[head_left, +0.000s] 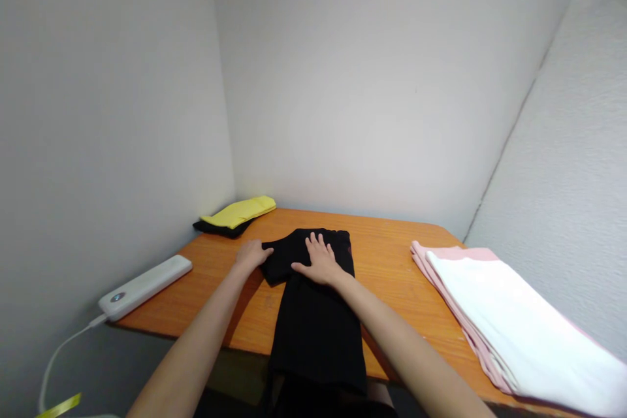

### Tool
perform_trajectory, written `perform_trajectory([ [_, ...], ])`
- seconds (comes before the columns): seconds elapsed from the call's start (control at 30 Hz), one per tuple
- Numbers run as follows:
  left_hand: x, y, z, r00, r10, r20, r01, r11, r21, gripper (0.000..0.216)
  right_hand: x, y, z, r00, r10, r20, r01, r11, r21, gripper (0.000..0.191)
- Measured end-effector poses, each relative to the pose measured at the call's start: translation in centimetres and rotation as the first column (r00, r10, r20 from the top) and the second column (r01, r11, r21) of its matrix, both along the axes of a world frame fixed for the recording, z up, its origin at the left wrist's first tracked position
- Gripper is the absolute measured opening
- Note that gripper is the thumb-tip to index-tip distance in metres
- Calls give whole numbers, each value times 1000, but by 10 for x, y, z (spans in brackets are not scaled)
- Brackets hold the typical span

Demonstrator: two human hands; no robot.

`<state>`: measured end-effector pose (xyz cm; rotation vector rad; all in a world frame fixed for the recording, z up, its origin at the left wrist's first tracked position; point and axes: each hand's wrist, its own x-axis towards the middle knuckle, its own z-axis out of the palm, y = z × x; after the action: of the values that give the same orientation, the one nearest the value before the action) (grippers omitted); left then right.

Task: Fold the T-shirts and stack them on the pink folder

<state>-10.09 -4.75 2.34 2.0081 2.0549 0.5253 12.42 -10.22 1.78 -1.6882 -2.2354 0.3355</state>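
A black garment (318, 333) lies in front of me on the table, its near end hanging over the front edge. A short sleeve-like part (281, 258) sticks out to its left near the far end. My left hand (251, 255) is closed at the outer edge of that part, with the thumb over the cloth and the other fingers partly hidden. Flat on the upper part of the garment rests my right hand (321, 262), its fingers spread and holding nothing.
Folded yellow cloth (240, 212) lies on black cloth (225, 230) at the table's (386, 255) back left corner. A white power bank (147, 287) with a cable sits along the left edge. Folded white (509, 313) and pink cloths (482, 253) lie at right. Walls enclose the table.
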Motion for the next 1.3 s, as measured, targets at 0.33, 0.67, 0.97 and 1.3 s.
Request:
perform_trajectory([
  [0.33, 15, -1, 41, 996, -84, 40, 79, 990, 116, 28, -16, -15, -6, 988, -28, 153, 49, 990, -134, 110],
  [0.67, 125, 4, 36, 975, -199, 102, 196, 980, 34, 28, -17, -31, 2, 980, -9, 198, 21, 998, -60, 89],
  [0.97, 128, 7, 25, 895, -256, 364, 352, 908, -228, 31, -33, -120, 26, 986, 125, 112, -111, 986, -128, 97],
  [1.3, 89, -49, 10, 691, -605, 395, 612, 781, 126, 38, -19, -199, 49, 831, 554, -53, -552, 808, -205, 87],
])
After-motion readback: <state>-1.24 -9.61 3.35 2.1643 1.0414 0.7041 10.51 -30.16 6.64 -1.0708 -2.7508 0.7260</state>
